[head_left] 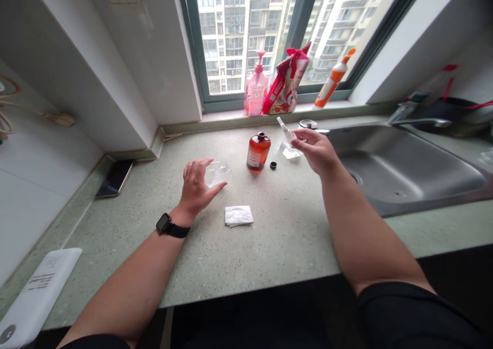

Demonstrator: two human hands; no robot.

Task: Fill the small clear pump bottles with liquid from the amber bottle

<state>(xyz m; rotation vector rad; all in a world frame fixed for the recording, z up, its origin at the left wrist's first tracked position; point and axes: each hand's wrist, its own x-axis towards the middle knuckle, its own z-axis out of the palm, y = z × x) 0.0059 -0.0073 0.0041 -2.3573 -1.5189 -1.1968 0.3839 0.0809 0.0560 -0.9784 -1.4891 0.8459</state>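
Hands work over a speckled green bench (269, 246) under a window. The left hand (196, 185) curls around a small clear cup (217, 173), fingers and thumb closed on its sides and its base seeming to rest on the bench, which steadies so light a thing. The right hand (314, 146) is raised above the bench near the sink (404, 169), fingertips pinched on a small clear dropper or syringe (285, 130) that slants up and to the left; I cannot tell if it holds liquid. Between the two hands stands an amber bottle (258, 152), upright and uncapped, with its black cap (273, 166) lying just beside it on the bench, within easy reach of either hand. A torn clear wrapper (289, 153) lies below the right hand, near the cap. A folded white tissue (239, 215) lies nearer the person, apart from the bottle. At the left, a phone (114, 177) lies against the wall and a white power bank (36, 295) sits at the bench edge. On the sill stand a pink pump bottle (256, 88), a red pouch (287, 82) and an orange bottle (333, 80), all well clear of the hands.
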